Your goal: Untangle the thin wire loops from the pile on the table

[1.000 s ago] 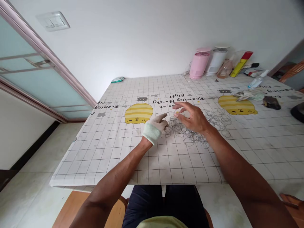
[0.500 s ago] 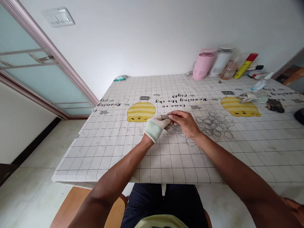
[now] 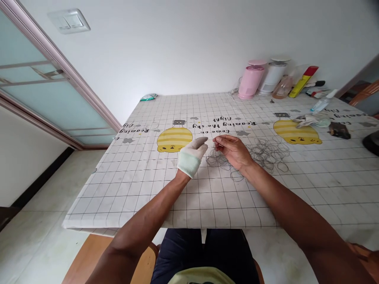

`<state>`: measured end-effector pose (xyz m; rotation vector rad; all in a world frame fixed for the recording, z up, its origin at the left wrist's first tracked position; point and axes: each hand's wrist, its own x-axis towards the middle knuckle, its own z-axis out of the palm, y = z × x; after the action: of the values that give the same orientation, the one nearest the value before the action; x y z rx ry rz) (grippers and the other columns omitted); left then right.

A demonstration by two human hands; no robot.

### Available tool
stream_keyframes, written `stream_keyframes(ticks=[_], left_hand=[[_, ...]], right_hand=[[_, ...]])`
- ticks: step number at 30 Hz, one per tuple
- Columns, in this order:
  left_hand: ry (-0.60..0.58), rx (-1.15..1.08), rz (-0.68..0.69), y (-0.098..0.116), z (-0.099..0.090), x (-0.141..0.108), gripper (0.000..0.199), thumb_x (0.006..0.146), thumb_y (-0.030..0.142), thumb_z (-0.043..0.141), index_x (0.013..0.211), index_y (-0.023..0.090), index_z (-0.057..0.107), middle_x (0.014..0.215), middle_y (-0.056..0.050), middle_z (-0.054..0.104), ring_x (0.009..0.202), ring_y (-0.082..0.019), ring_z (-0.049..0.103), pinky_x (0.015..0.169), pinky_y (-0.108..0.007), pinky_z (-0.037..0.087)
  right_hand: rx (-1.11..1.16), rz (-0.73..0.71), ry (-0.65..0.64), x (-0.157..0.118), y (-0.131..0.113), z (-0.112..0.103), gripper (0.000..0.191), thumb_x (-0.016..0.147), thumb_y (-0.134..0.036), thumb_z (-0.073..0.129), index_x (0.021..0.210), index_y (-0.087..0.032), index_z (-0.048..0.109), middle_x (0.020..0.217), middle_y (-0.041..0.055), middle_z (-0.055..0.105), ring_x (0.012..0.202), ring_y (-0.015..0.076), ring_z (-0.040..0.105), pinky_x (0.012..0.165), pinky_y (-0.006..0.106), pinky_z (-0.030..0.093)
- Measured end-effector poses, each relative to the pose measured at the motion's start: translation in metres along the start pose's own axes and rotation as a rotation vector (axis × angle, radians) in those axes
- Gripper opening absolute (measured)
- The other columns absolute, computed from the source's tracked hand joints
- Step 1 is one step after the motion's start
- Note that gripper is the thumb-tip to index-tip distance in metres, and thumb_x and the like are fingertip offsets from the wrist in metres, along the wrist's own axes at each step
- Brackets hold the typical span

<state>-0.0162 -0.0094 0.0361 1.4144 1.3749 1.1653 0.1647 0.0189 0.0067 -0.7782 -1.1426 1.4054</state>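
Observation:
My left hand (image 3: 194,154) wears a white glove with a pale green cuff. Its fingers stretch out to the right, with the thumb apart, and no object shows in them. A small gap away, my bare right hand (image 3: 232,149) holds its thumb and forefinger in a pinch. Whatever may be between those fingertips is too fine to make out. Under and beside the right hand lies a loose tangle of thin grey wire rings (image 3: 268,154), partly hidden by that hand.
A checked tablecloth (image 3: 142,189) with printed yellow bears covers the table. Along the wall stand a pink cylinder (image 3: 251,82), a white cylinder (image 3: 272,79) and a yellow can with a red cap (image 3: 302,83). A crumpled glove (image 3: 314,120) and a dark object (image 3: 340,130) lie at right.
My hands, together at the fingertips before, have come apart. The left fingers have straightened out of their grip. The wire rings lie much as they did.

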Motion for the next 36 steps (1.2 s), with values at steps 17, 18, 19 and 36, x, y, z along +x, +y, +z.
stream_keyframes(ticks=[17, 18, 19, 36], left_hand=[[-0.28, -0.358, -0.091, -0.014, -0.001, 0.01, 0.03, 0.081, 0.038, 0.07, 0.062, 0.017, 0.061, 0.063, 0.002, 0.051, 0.063, -0.01, 0.043, 0.064, -0.026, 0.04], [-0.262, -0.382, -0.085, -0.016, -0.001, 0.012, 0.027, 0.081, 0.039, 0.07, 0.065, 0.017, 0.063, 0.066, 0.001, 0.054, 0.064, -0.011, 0.046, 0.066, -0.026, 0.042], [-0.233, -0.388, -0.091, -0.017, -0.002, 0.013, 0.025, 0.08, 0.039, 0.071, 0.069, 0.017, 0.066, 0.069, 0.0, 0.057, 0.066, -0.011, 0.048, 0.068, -0.026, 0.044], [-0.086, 0.304, -0.034, -0.014, -0.016, 0.021, 0.018, 0.08, 0.029, 0.059, 0.065, 0.022, 0.065, 0.062, -0.001, 0.061, 0.067, -0.018, 0.054, 0.063, -0.029, 0.04]], right_hand=[[-0.322, -0.045, -0.083, -0.01, -0.004, 0.015, 0.03, 0.093, -0.051, 0.073, 0.1, -0.023, 0.081, 0.104, 0.0077, 0.077, 0.089, 0.0204, 0.068, 0.074, 0.034, 0.054], [-0.39, -0.062, -0.091, -0.012, -0.005, 0.015, 0.031, 0.093, -0.052, 0.072, 0.102, -0.023, 0.08, 0.102, 0.0077, 0.077, 0.089, 0.0212, 0.069, 0.075, 0.034, 0.055], [-0.475, -0.084, -0.091, -0.013, -0.005, 0.015, 0.03, 0.093, -0.051, 0.073, 0.103, -0.023, 0.079, 0.1, 0.0073, 0.077, 0.088, 0.0216, 0.07, 0.075, 0.035, 0.056], [-1.587, -0.903, -0.346, -0.017, 0.009, 0.004, 0.029, 0.104, -0.007, 0.044, 0.094, -0.016, 0.07, 0.07, 0.0027, 0.061, 0.064, 0.0172, 0.05, 0.063, 0.034, 0.037]])
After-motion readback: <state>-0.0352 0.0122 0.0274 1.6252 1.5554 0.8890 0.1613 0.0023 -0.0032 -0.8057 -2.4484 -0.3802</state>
